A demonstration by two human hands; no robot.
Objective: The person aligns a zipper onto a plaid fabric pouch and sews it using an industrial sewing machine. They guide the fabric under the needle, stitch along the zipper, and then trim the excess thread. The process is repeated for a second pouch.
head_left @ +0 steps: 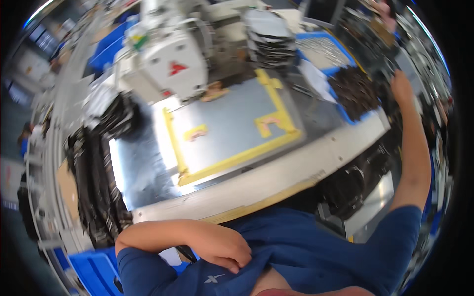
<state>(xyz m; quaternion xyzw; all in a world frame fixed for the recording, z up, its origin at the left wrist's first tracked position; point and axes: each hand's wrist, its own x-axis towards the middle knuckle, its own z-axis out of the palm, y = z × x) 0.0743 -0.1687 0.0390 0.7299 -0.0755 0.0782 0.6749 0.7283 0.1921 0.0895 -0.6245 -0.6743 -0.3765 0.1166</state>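
The dark brown pieces [353, 91] are lying heaped in a blue tray [344, 115] at the right end of the surface [269, 185], and my right hand [402, 86] is hanging just beyond them, at the end of my outstretched arm. Its fingers are showing too small and blurred — I cannot tell whether they are spread or pinching something. My left hand [229, 249] is resting at my chest, its fingers curling in against my navy shirt [316, 241]; whether they are pinching the cloth, I cannot tell.

Behind the brown heap, a second blue tray [337, 40] is holding small pale pieces [321, 52]. A white sheet [316, 79] is lying beside the two trays, with a slim metal tool [302, 90] near it on the surface. In front of me, a grey plate [227, 123] is lying flat, with yellow tape [242, 159] running along its edges and two yellow patches with pinkish shapes marking its face. The white machine head [175, 64] is standing over the plate's far left corner, and a stack of black and white packs [269, 39] is rising behind the plate.

On my left, a crumpled black and white pile [111, 108] is sitting by the machine, and a long black bundle [94, 182] is draping nearer to me — with a blue bin [94, 274] standing below it.
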